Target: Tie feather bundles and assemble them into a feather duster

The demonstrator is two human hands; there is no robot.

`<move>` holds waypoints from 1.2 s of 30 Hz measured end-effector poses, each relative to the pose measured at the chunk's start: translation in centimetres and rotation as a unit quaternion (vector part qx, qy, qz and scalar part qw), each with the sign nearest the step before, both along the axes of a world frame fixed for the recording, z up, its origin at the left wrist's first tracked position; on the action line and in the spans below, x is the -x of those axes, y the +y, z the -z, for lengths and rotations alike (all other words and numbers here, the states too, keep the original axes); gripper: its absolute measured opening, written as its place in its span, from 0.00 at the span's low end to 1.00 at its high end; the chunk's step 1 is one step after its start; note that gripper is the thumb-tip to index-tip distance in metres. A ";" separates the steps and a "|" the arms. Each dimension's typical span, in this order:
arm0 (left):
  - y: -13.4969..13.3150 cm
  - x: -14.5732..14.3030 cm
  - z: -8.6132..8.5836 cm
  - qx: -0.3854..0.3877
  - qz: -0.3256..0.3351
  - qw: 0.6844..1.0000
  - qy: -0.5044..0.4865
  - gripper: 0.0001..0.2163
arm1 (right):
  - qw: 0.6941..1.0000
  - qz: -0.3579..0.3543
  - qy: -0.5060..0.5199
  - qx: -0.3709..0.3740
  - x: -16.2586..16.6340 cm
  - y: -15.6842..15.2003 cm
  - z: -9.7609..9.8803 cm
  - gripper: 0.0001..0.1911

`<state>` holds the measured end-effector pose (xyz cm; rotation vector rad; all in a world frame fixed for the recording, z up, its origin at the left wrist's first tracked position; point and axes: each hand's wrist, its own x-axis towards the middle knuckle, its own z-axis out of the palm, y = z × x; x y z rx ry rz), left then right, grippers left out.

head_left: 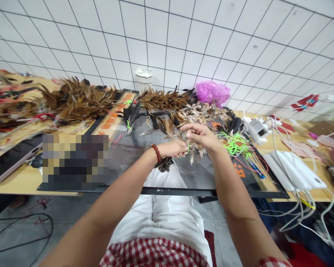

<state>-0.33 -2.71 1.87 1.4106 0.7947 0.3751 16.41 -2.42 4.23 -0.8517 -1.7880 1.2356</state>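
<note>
My left hand (pixel 174 149), with a red bead bracelet (pixel 156 153) at the wrist, is closed around a small bundle of dark feathers (pixel 164 164) whose tips stick out below the palm. At its fingertips a bright green tie (pixel 187 145) shows. Close by on the right, my right hand (pixel 202 136) has its thumb at the upper end of that tie, with the index finger stretched out above. Loose brown and black feathers (pixel 167 124) lie just beyond both hands. To the left sits a black feather bunch (pixel 129 116) bound with green.
Long brown feather garlands (pixel 164 99) lie along the back, near a white lidded cup (pixel 144 76) and a pink plastic bag (pixel 213 93). Rightward are green ties (pixel 236 144), blue-handled scissors (pixel 257 170), white power blocks (pixel 295 170) and cables. A phone (pixel 15 157) lies left.
</note>
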 end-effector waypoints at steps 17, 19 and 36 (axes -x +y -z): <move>-0.8 -0.5 -1.4 0.079 -0.102 0.976 -0.177 0.08 | 0.950 0.084 0.196 0.228 1.9 2.4 4.4 0.22; -0.5 -0.5 -1.3 0.085 -0.116 0.967 -0.211 0.08 | 0.945 0.108 0.215 0.222 2.0 2.5 4.5 0.22; 0.7 0.6 -1.0 0.068 -0.228 0.947 -0.215 0.11 | 0.967 0.207 0.123 0.080 2.3 2.7 4.6 0.17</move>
